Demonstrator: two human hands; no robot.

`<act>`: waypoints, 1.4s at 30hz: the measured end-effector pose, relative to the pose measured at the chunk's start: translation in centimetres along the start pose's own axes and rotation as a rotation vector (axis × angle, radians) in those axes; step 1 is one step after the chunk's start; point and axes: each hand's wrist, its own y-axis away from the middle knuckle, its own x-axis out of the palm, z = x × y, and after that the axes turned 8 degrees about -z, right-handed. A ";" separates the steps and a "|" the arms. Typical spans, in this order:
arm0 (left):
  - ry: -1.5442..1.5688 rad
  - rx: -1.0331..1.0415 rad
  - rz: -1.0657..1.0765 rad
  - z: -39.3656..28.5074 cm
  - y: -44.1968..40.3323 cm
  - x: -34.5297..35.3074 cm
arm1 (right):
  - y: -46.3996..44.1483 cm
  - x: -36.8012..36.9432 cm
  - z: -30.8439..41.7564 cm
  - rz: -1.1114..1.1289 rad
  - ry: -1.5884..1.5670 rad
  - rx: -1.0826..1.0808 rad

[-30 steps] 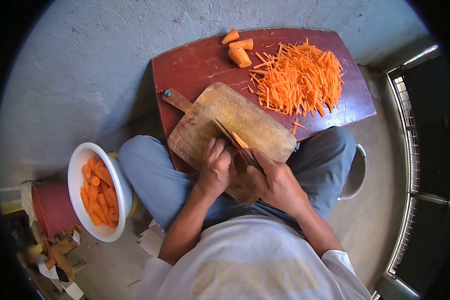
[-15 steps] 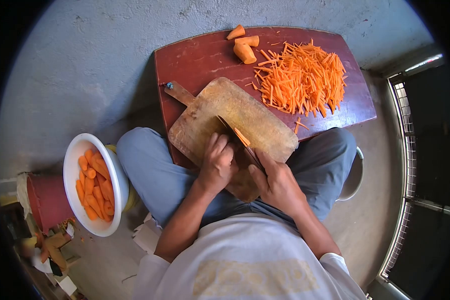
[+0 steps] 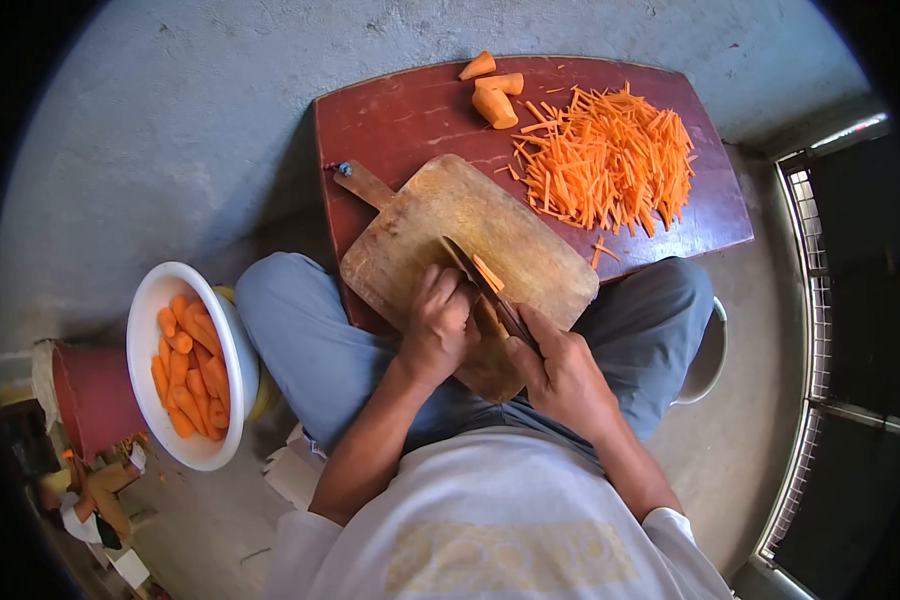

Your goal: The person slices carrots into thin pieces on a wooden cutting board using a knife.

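Observation:
My right hand (image 3: 562, 372) is closed on the handle of a knife (image 3: 475, 272), whose blade slants across the wooden cutting board (image 3: 520, 240). My left hand (image 3: 438, 325) rests on the board with curled fingers beside the blade; a piece of carrot shows partly between it and the knife. Thin carrot strips (image 3: 487, 275) lie against the blade's right side. On the red table (image 3: 400, 120) beyond the board sit a large heap of carrot strips (image 3: 610, 160) and several thick carrot pieces (image 3: 495, 106).
A white basin (image 3: 232, 350) of whole carrots (image 3: 190, 375) stands left of my legs, next to a red container (image 3: 100, 395). Another person (image 3: 100, 500) is at the lower left. A metal pan (image 3: 710, 360) sits beyond my right knee, near a barred frame (image 3: 820, 330).
The knife blade has tilted and shifted slightly to the right beside my left fingers. The view has moved a little, and the other person's posture at the lower left has changed.

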 end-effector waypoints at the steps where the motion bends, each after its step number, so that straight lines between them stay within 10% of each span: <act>1: -0.006 0.003 0.002 0.2 0.3 0.2 | 0.2 0.0 0.0 -0.014 -0.002 0.009; 42: 0.020 -0.248 -0.339 -0.1 -1.5 -3.8 | -4.0 -3.8 -5.4 -0.062 -0.069 -0.001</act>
